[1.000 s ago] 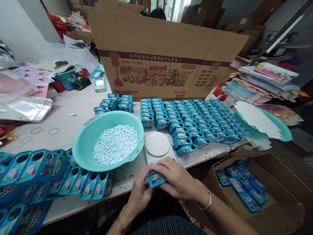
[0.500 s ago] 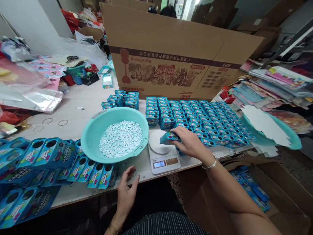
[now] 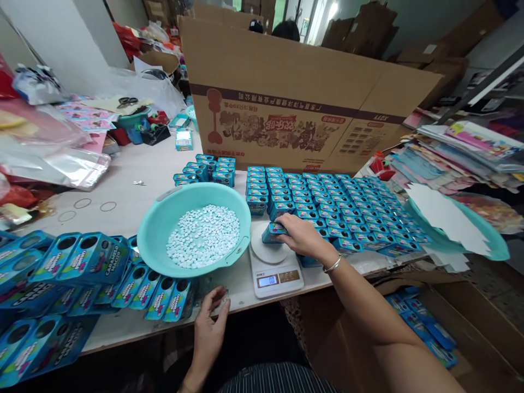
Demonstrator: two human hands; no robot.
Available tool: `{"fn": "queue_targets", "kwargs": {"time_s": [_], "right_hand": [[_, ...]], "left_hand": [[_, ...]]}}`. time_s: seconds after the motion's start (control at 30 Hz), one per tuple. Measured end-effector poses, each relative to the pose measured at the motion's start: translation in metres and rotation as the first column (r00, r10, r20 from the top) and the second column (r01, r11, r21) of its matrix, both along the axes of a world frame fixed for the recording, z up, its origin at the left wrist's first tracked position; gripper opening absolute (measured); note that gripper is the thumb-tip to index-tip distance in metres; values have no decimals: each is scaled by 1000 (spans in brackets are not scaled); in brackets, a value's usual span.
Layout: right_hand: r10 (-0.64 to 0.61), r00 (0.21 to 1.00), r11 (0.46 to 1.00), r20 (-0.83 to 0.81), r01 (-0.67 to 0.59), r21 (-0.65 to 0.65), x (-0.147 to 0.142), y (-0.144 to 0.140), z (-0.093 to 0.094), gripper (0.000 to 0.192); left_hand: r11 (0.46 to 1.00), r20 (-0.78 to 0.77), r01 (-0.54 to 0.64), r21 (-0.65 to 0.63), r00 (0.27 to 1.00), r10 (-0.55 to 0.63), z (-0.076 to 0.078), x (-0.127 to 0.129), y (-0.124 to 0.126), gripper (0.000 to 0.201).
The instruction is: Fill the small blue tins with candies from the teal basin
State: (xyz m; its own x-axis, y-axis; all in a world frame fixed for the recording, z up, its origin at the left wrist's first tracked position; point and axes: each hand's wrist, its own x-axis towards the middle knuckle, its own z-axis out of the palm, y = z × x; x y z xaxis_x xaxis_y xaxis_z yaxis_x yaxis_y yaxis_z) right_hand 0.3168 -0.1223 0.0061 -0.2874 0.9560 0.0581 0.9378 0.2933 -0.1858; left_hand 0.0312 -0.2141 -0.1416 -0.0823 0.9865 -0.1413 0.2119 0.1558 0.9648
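My right hand [image 3: 301, 237] grips a small blue candy tin [image 3: 271, 233] at its right end. The tin is on or just over the round white plate of a digital kitchen scale [image 3: 277, 278], whose display reads 0.0; contact is hard to make out. Thumb and fingers apart, my left hand [image 3: 210, 322] rests by the table's front edge with nothing clearly in it. Beyond it, a turquoise basin [image 3: 151, 240] contains many small pale candies [image 3: 204, 234].
Rows of blue tins [image 3: 327, 213] stand behind the scale. More tins [image 3: 92, 256] are piled at the left front. A large cardboard sheet [image 3: 286, 93] stands at the back. An open carton [image 3: 487, 333] with blue tins is at the lower right. A second basin [image 3: 497, 240] sits right.
My right hand has brought the blue tin slightly left and down over the scale's plate. My left hand is nearly where it was. The view has shifted a little.
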Motion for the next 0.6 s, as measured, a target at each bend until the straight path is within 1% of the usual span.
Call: {"fn": "queue_targets", "kwargs": {"time_s": [0.17,0.27,0.3,0.37,0.43,0.5,0.6], "right_hand": [[8,1000,999,12,-8,-39,-3,7,-10,25],[4,1000,998,-9,-5,-57,-3,9,-13,31],[8,999,999,-31,-9,-39,-1,8,-12,36],[6,996,999,-86,-3,36,4,5,-8,49],[-26,991,991,-131,43,129,13,-3,-1,56],[-70,985,977,-158,100,190,22,-15,5,54],[-127,975,961,-182,166,220,34,-37,9,45]], "left_hand": [[1000,-15,8,11,1000,-8,-1,-1,0,49],[1000,-16,17,-7,1000,-17,-2,-1,0,49],[1000,-14,21,-11,1000,-21,-3,-1,0,50],[999,-7,31,-10,1000,-31,-4,-1,-1,49],[999,0,44,-6,999,-44,-3,-2,-3,49],[999,6,48,-6,999,-48,-2,-2,-4,48],[999,15,50,-8,999,-50,0,-3,-6,47]]}}
